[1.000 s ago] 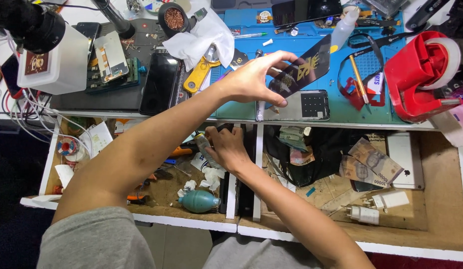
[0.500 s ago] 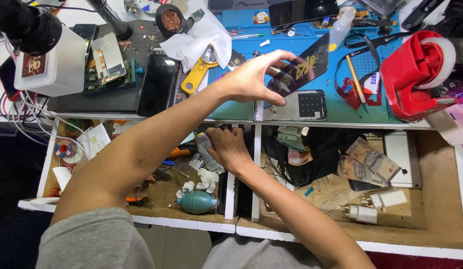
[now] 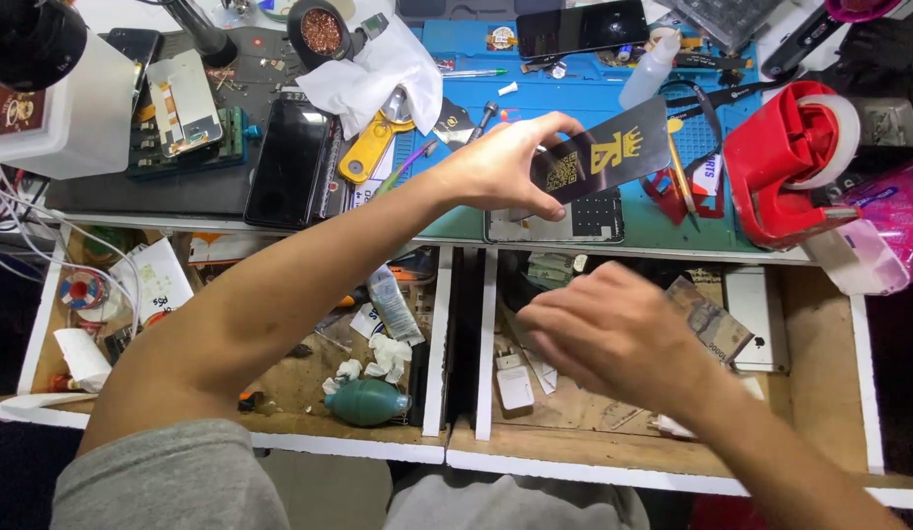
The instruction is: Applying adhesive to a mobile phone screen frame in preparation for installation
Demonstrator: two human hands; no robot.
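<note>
Black with gold markings, a flat rectangular card (image 3: 606, 155) is pinched between the thumb and fingers of the left hand (image 3: 506, 165), held tilted just above the blue work mat (image 3: 574, 98). Directly below the card, on the mat's near edge, lies a small screen panel (image 3: 574, 218). To the right of the mat stands a red tape dispenser (image 3: 785, 162). The right hand (image 3: 614, 339) hovers over the right drawer (image 3: 672, 432), below the mat, fingers loosely spread and grasping nothing, near a banknote (image 3: 710, 319) and a white charger (image 3: 515, 388).
</note>
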